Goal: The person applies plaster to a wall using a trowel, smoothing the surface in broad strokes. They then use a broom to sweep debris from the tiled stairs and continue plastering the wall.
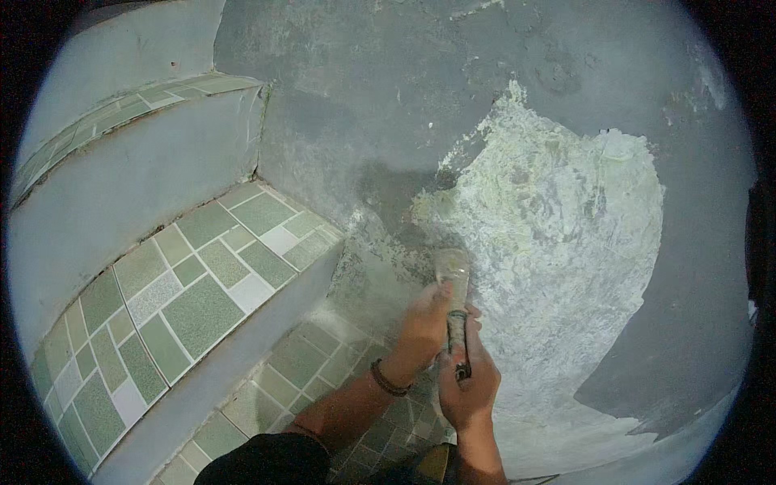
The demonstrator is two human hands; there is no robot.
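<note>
Both my hands are closed around a long, dust-covered tool that looks like an angle grinder (455, 279). Its pale, wide head points up at the wall (323, 121), beside the left edge of a rough whitish patch (558, 218). My left hand (423, 327) grips its left side near the front, with a dark bracelet on the wrist. Lower down, my right hand (470, 380) wraps the rear of the body, where some orange and black shows. Whether the head touches the wall cannot be made out.
Tiled steps (190, 283) with green and white pieces rise on the left, their front edge close to my left arm. Below is a tiled floor (299, 356), hazy with dust. A thin dark cord (533, 479) shows at the bottom edge.
</note>
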